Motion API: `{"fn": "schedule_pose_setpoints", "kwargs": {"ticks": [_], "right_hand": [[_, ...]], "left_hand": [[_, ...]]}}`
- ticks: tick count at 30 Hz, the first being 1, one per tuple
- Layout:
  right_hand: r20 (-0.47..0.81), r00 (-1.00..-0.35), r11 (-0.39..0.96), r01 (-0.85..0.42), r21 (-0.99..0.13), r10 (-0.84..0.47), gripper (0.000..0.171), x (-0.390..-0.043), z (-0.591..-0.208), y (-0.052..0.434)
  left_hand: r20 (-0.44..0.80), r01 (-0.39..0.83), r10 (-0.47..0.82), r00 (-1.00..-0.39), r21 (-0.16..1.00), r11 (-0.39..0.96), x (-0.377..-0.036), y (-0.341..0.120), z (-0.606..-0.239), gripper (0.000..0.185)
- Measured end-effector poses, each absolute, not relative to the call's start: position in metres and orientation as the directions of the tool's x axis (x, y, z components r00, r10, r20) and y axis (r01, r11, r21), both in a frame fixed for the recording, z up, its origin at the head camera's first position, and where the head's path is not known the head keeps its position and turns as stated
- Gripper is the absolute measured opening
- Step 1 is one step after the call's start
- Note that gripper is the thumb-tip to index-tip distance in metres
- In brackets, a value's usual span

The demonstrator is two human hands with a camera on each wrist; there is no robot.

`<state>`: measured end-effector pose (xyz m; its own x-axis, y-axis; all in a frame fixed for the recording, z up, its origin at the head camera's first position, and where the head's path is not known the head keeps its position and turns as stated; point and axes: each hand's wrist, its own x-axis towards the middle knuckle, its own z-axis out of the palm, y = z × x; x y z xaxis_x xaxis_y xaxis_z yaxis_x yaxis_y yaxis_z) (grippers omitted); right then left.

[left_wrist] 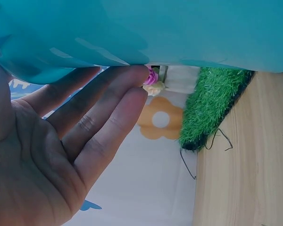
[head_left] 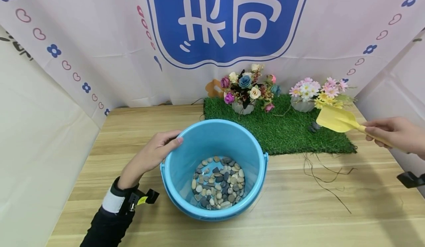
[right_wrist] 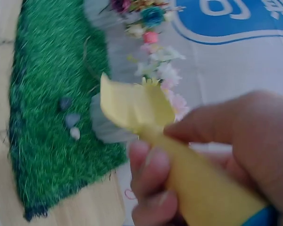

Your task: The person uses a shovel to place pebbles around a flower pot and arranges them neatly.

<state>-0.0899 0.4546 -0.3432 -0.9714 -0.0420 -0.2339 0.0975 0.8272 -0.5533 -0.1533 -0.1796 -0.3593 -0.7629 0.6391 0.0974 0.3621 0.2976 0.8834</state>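
From my seat, the right hand runs off the head view's right edge and hides most of the yellow scoop's handle, while the right wrist view is blurred throughout.

The worktop lies free right of the bucket; behind, two flower pots block the grass mat.

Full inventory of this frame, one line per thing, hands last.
bucket: 1, blue, table centre
pebbles: many, grey and tan, in bucket
shovel: 1, yellow, over grass mat's right end
grass mat: 1, green, behind bucket
flower pots: 2, mixed colours, on mat
loose pebbles: few, grey, on mat
table: 1, wood
backdrop: 1, white and blue
left hand: rests on bucket rim
right hand: grips shovel handle
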Motion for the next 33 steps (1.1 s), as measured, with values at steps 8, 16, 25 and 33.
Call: {"fn": "schedule_pose_setpoints", "kwargs": {"ticks": [8, 16, 25, 33], "right_hand": [[-0.034, -0.933, 0.607, -0.204, -0.768, -0.357, 0.028, -0.087, -0.332, 0.442], [0.084, -0.673, 0.37, -0.502, -0.782, -0.735, 0.04, -0.099, -0.296, 0.378], [0.163, -0.695, 0.57, -0.682, -0.458, -0.7, 0.026, -0.094, -0.251, 0.285], [0.037, -0.691, 0.606, -0.657, -0.449, -0.722, 0.009, -0.102, -0.239, 0.22]], "left_hand": [[0.095, 0.36, 0.641, -0.761, 0.885, 0.295, -0.153, -0.179, -0.36, 0.037], [0.104, 0.369, 0.648, -0.755, 0.884, 0.287, -0.154, -0.179, -0.36, 0.037], [0.108, 0.376, 0.646, -0.756, 0.879, 0.293, -0.155, -0.18, -0.359, 0.037], [0.113, 0.378, 0.653, -0.749, 0.882, 0.281, -0.155, -0.181, -0.359, 0.035]]}}
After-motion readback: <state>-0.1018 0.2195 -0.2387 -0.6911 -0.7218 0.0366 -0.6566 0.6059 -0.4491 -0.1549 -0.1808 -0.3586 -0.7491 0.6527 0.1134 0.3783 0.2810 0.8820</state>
